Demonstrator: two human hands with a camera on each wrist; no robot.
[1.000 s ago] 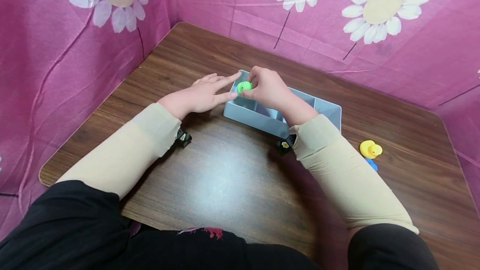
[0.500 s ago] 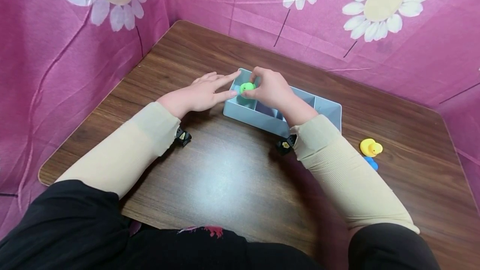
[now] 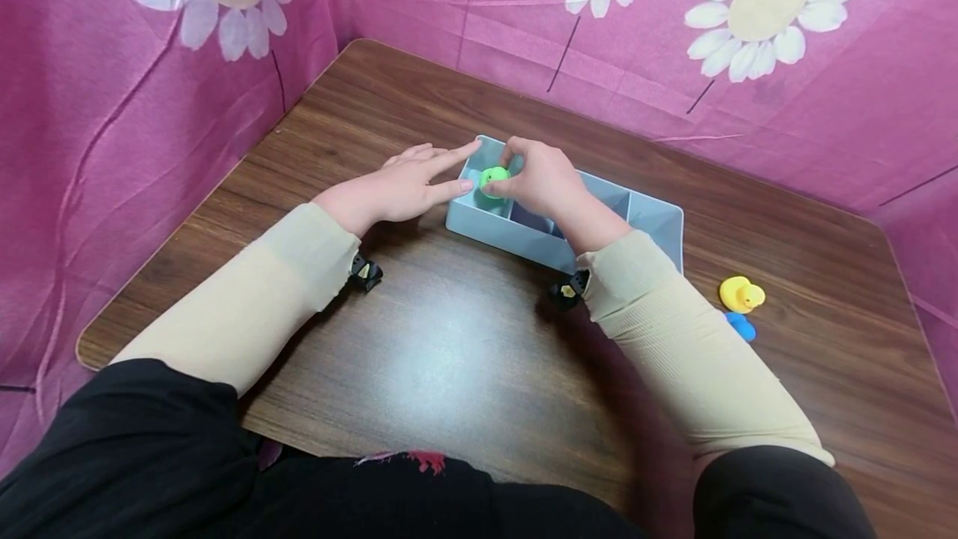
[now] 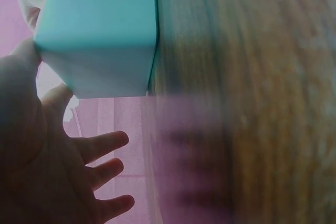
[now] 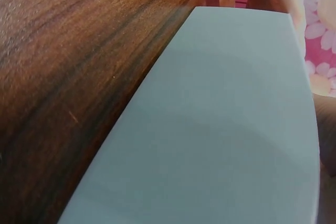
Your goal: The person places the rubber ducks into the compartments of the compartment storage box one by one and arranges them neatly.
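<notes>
A light grey-blue divided box (image 3: 509,246) stands on the table in the head view. My right hand (image 3: 548,180) pinches a small green toy duck (image 3: 495,180) between thumb and fingers, inside the leftmost compartment. Whether the duck touches the floor of that compartment I cannot tell. My left hand (image 3: 400,191) lies at the box's left end, thumb and index finger spread along the rim. In the left wrist view, that left hand (image 4: 47,150) has its other fingers stretched out beside the box end (image 4: 100,30). The box's long wall (image 5: 210,114) hides most of my right hand in the right wrist view.
A yellow toy duck (image 3: 741,295) and a blue toy (image 3: 740,326) lie on the wooden table (image 3: 449,339) to the right of the box, the blue one partly behind my right sleeve. Pink flowered cloth (image 3: 464,15) hangs behind and beside the table.
My right hand has moved the green duck slightly right and lower into the left compartment. My left hand has stayed at the box's left end.
</notes>
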